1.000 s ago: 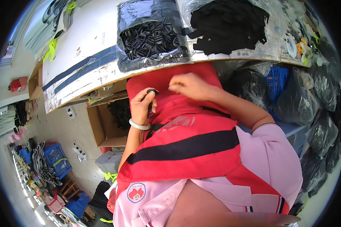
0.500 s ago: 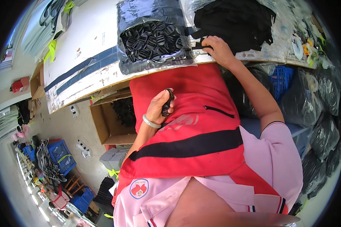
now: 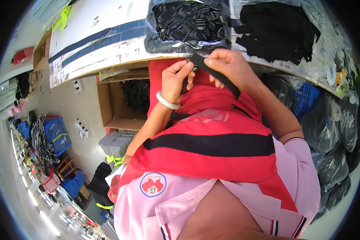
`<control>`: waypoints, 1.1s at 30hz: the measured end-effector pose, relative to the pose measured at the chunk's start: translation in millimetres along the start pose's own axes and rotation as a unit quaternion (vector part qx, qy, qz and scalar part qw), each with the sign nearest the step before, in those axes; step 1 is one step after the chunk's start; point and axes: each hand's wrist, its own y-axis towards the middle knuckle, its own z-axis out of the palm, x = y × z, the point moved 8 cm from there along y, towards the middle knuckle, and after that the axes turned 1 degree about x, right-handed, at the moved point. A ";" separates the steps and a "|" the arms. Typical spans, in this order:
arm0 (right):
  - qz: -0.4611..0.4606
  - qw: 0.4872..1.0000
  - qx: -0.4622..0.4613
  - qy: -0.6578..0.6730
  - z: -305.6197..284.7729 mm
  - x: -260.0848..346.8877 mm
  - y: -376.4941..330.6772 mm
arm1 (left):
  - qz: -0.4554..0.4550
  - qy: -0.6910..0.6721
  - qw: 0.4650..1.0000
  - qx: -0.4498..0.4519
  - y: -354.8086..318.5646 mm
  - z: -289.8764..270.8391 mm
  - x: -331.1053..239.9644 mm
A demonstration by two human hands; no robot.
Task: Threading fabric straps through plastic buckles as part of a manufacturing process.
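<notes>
A black strap [image 3: 219, 75] hangs just off the near edge of the counter [image 3: 128, 46], above the red apron [image 3: 206, 170]. The right hand [image 3: 232, 69] has its grip closed on it, thumb on the upper face and fingers curled beneath. The strap's long axis slants from about 10 o'clock down to between 4 and 5 o'clock. Its upper end sticks out past the right thumb, towards 9 to 10 o'clock from that grip; its lower end dangles free below the palm, near 5 to 6 o'clock.

The left hand [image 3: 175, 82], with a pale bracelet [image 3: 168, 101] at its wrist, has its grip drawn in around a small dark piece [image 3: 184, 83], mostly hidden by the fingers, so its shape cannot be told. The strap's upper end lies at 1 to 2 o'clock from this hand, right by the fingertips; whether they touch is unclear. The right hand is the nearer to most of the strap, the left only to that upper end.

Beyond the hands, at 12 o'clock on the counter, an open bag [image 3: 180, 48] holds black buckles [image 3: 200, 25]. At 1 to 2 o'clock lies a pile [image 3: 280, 32] of black strips. A carton [image 3: 105, 105] with dark contents stands under the counter's edge, towards 9 to 10 o'clock.
</notes>
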 end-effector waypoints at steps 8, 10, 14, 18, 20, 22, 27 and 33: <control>0.054 0.992 -0.024 0.109 14.0 -44.1 10.5 | 0.097 0.104 0.990 -0.026 -4.2 -1.0 -15.6; 0.052 0.990 -0.022 0.130 16.6 -46.9 11.5 | 0.204 0.208 0.956 -0.035 -4.8 -3.0 -25.5; -0.033 0.985 -0.043 0.165 22.3 -40.4 17.7 | 0.374 0.429 0.822 -0.017 -20.2 13.3 -43.1; -0.026 0.988 -0.044 0.146 19.9 -45.8 23.7 | 0.375 0.452 0.809 0.003 -19.6 11.5 -42.2; -0.017 0.990 -0.010 0.143 17.6 -45.4 27.2 | 0.373 0.392 0.840 0.037 -18.2 7.6 -41.3; -0.012 0.989 0.021 0.144 20.7 -42.8 27.7 | 0.212 0.194 0.958 0.026 -10.8 -8.5 -29.1; -0.170 0.984 -0.051 0.006 19.2 -36.0 27.3 | -0.040 -0.032 0.998 0.039 1.0 -20.9 18.4; -0.236 0.961 -0.078 -0.117 30.8 26.4 -13.7 | 0.053 0.006 0.998 -0.022 -8.7 -14.2 -11.0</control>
